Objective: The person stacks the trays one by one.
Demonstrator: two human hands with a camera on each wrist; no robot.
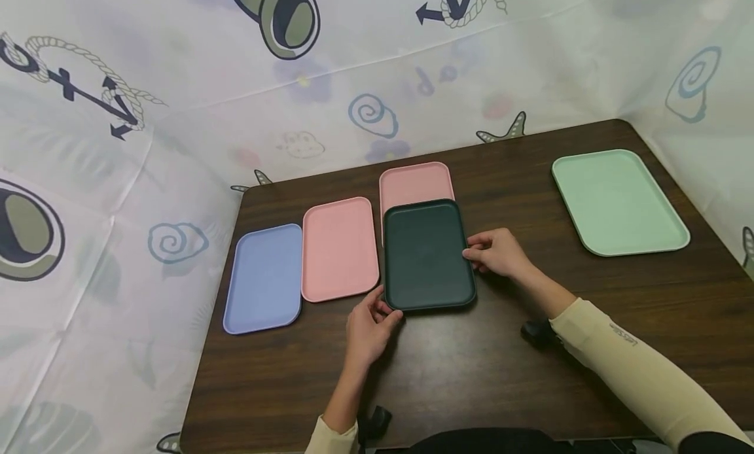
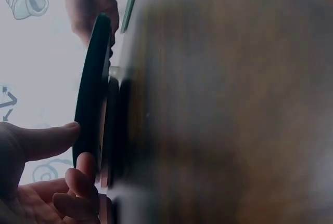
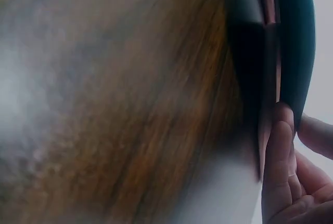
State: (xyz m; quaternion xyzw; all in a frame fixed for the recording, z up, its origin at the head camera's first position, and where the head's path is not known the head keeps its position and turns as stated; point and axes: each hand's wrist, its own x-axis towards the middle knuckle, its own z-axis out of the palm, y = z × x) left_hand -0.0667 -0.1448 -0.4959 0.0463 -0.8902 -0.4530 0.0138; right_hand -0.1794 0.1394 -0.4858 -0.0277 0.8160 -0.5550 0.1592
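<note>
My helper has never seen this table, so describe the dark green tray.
On the brown table, look near the middle. The dark green tray, held by the left hand at its near left corner and the right hand at its right edge, partly hides a pink tray. It is the only dark tray among pastel ones.
</note>
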